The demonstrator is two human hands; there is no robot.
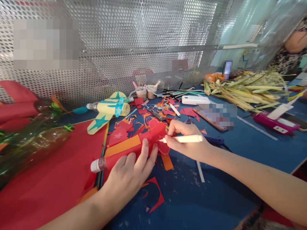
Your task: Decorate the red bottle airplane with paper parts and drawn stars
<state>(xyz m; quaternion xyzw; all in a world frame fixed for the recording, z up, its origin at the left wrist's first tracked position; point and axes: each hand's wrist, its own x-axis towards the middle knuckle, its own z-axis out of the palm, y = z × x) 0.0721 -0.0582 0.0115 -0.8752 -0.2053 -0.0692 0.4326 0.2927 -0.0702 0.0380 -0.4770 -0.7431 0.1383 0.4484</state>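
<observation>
A small plastic bottle wrapped in red paper [127, 155] lies on its side, with its white cap toward the left. An orange paper strip [123, 145] runs along it, and a red scalloped paper piece [157, 127] is at its right end. My left hand [135, 167] is closed over the bottle from the near side, holding it down. Pinched in my right hand [184, 135] is a white marker [189, 139], its tip at the red scalloped piece. A red paper piece with a pale star [117, 136] lies just behind the bottle.
A yellow bottle plane with blue stars [107, 108] lies at the back left, near large green bottles [48, 140] and red paper sheets [55, 175]. Paper scraps, scissors [157, 115], a phone [211, 117], a purple device [275, 123] and dry stalks [247, 89] cover the blue table.
</observation>
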